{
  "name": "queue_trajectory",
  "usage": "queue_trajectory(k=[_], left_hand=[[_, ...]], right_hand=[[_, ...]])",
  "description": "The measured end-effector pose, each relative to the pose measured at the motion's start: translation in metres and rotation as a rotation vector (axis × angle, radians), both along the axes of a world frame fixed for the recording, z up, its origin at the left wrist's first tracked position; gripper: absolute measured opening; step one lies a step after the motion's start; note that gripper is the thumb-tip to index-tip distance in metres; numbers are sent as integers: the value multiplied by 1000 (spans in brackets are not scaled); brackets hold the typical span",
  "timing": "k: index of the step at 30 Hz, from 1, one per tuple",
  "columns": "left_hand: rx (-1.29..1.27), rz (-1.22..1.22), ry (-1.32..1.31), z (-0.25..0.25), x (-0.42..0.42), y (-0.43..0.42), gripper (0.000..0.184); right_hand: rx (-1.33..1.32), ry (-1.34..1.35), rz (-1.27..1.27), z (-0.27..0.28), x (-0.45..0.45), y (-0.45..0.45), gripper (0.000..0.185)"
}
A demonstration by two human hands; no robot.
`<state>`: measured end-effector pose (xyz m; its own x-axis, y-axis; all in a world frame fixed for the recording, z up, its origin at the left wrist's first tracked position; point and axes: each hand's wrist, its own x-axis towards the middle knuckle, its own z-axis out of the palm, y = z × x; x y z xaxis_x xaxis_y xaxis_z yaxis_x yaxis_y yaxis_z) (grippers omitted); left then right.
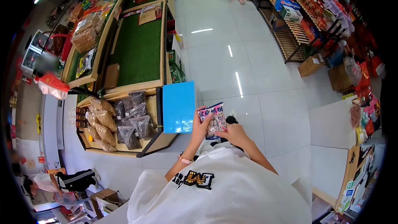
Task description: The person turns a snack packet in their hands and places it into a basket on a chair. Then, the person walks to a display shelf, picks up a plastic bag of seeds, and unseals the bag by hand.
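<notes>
A snack packet (216, 120), white and pink with dark printed characters and a clear window, is held upright in front of my body. My left hand (200, 127) is closed on its left side, the thumb lying across the front. At the packet's lower right edge, my right hand (233, 133) grips it between thumb and fingers. The fingers behind the packet are hidden. Just left of my left hand is a bright blue box top (178, 107).
A wooden display stand (139, 154) at left holds bags of nuts (99, 120) and dark dried goods (132, 137). Behind it runs a green-lined shelf (137, 49). Slatted shelves (286, 37) stand at right, with a cardboard box (311, 65) beside them. Other people (74, 180) are around.
</notes>
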<state>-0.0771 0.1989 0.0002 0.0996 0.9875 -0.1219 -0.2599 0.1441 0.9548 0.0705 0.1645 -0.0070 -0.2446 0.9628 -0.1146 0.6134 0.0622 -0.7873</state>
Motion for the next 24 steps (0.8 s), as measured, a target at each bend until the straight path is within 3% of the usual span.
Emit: queue_trajectory(k=[4, 7, 9, 10, 12, 14, 16, 18, 20, 24], left_hand=[[-51, 24, 215, -6, 15, 51, 17], [54, 62, 416, -2, 34, 95, 19], [54, 66, 445, 7, 47, 126, 19], [39, 66, 470, 9, 55, 139, 20], [129, 96, 542, 10, 73, 165, 20], [232, 133, 549, 14, 90, 188, 20], [227, 155, 484, 11, 104, 217, 20], [321, 228, 386, 8, 115, 241, 20], [256, 238, 376, 10, 124, 255, 21], [349, 363, 382, 7, 137, 275, 21]], right_hand=[[24, 78, -23, -7, 10, 29, 46], [-175, 159, -45, -1, 20, 70, 43], [-152, 420, -106, 3, 29, 100, 40], [-151, 424, -100, -1, 32, 117, 40], [-168, 826, -295, -11, 40, 147, 37], [-164, 803, -322, -12, 49, 178, 30], [95, 750, -387, 1, 51, 207, 28], [54, 742, -436, 5, 55, 228, 28], [134, 730, -517, 5, 61, 251, 29], [272, 608, -465, 7, 76, 289, 28]])
